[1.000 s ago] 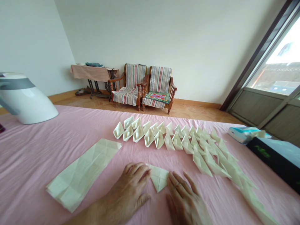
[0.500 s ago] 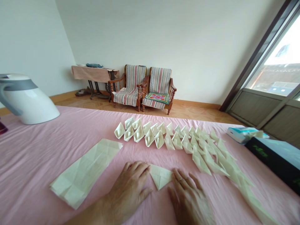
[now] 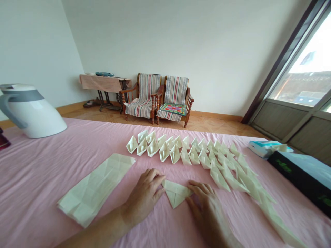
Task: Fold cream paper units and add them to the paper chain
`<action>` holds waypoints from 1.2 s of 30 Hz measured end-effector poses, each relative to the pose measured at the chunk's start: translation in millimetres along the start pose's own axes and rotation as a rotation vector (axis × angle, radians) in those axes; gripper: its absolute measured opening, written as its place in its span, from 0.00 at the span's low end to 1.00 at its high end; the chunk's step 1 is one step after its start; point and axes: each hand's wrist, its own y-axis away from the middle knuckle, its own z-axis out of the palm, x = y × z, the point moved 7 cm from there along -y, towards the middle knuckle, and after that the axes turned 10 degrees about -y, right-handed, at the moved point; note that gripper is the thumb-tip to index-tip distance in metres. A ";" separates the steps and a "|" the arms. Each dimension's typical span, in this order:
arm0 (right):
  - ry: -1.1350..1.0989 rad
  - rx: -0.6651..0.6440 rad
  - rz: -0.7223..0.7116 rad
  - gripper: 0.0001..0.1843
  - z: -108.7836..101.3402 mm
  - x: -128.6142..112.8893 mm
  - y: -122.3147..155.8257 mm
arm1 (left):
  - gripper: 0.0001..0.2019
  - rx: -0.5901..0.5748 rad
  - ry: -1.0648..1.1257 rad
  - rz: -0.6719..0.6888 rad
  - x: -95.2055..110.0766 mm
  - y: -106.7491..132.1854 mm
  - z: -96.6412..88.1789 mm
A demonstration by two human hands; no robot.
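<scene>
A pale, folded paper triangle (image 3: 176, 193) lies on the pink cloth, its point towards me and crease lines across its face. At its left corner, my left hand (image 3: 144, 193) pinches the paper between thumb and fingers. My right hand (image 3: 207, 203) grips the opposite corner, fingers over the edge and thumb below. Beyond my hands stand several folded paper boats (image 3: 152, 148) in rows, curving towards me on the right. Left of my left hand lies a stack of creased paper sheets (image 3: 95, 189).
A white and grey jug (image 3: 41, 115) stands at the left of the pink-covered table (image 3: 85, 141). On the right are a tissue pack (image 3: 269, 146) and a black box (image 3: 297, 175). Two wooden armchairs (image 3: 172, 91) are against the far wall.
My left hand has lifted slightly and now pinches the triangle's left corner rather than lying flatter beside it. My right hand has shifted a little up onto the right corner.
</scene>
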 end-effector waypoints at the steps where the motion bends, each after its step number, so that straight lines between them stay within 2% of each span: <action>1: -0.022 0.011 0.003 0.11 0.4 0.7 0.3 | 0.15 -0.004 0.013 0.003 -0.1 0.2 0.2; 5: -0.065 0.074 0.006 0.11 -1.2 2.9 2.0 | 0.10 0.027 0.085 0.005 -1.8 -0.7 -3.2; 10: -0.021 0.080 -0.028 0.12 -7.9 -4.7 2.2 | 0.10 0.086 0.167 -0.012 -0.9 -1.0 -11.3; 15: 0.004 0.031 -0.166 0.06 -14.4 -25.5 -1.3 | 0.07 0.257 0.170 0.217 17.0 3.3 -29.9; 17: -0.007 0.032 -0.190 0.09 -17.7 -32.4 -3.2 | 0.06 0.297 0.162 0.283 20.7 4.9 -33.8; 24: 0.035 0.088 -0.243 0.10 -27.8 -43.9 -3.6 | 0.06 0.438 0.012 0.320 20.6 7.7 -43.4; 31: 0.010 0.020 -0.287 0.12 -12.8 -49.2 1.9 | 0.04 0.549 0.050 0.266 17.5 9.7 -54.8; 34: -0.051 -0.108 -0.272 0.06 -4.1 -58.2 1.4 | 0.04 0.501 0.127 0.219 13.4 7.9 -49.7; 36: -0.071 -0.186 -0.244 0.05 -0.4 -61.7 0.4 | 0.05 0.455 0.178 0.181 10.6 6.5 -44.5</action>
